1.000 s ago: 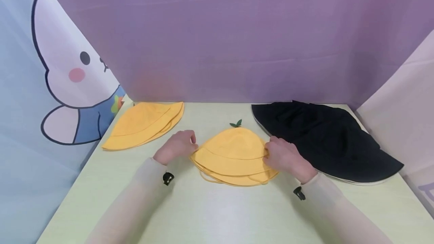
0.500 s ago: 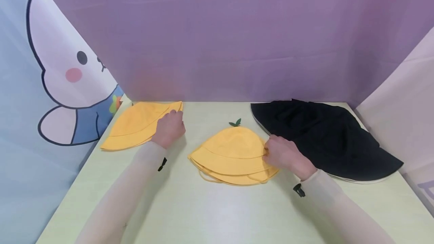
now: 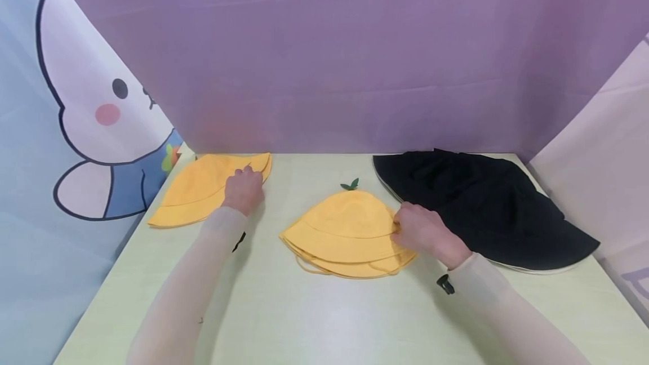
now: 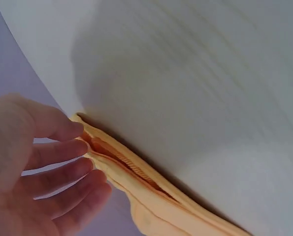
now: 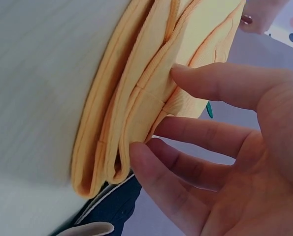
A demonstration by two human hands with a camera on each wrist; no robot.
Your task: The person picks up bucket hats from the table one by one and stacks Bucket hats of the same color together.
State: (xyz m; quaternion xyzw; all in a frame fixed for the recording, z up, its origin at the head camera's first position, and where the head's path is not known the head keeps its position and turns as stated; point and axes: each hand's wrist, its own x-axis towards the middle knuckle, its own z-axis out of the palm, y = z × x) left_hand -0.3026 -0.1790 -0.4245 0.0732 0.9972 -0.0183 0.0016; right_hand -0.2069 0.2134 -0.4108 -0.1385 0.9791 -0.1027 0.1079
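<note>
Bending at the fingers, the left hand (image 3: 244, 190) touches the left yellow hat (image 3: 195, 185), the right hand (image 3: 426, 231) the middle yellow hat (image 3: 345, 221), both on the bench (image 3: 324, 320) — whether either grip pinches, I cannot tell

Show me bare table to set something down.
Widest: the table before the middle yellow hat, between the sleeves. Smaller: behind that hat, between the left yellow hat and black hat. Crowded: around the right hand.
</note>
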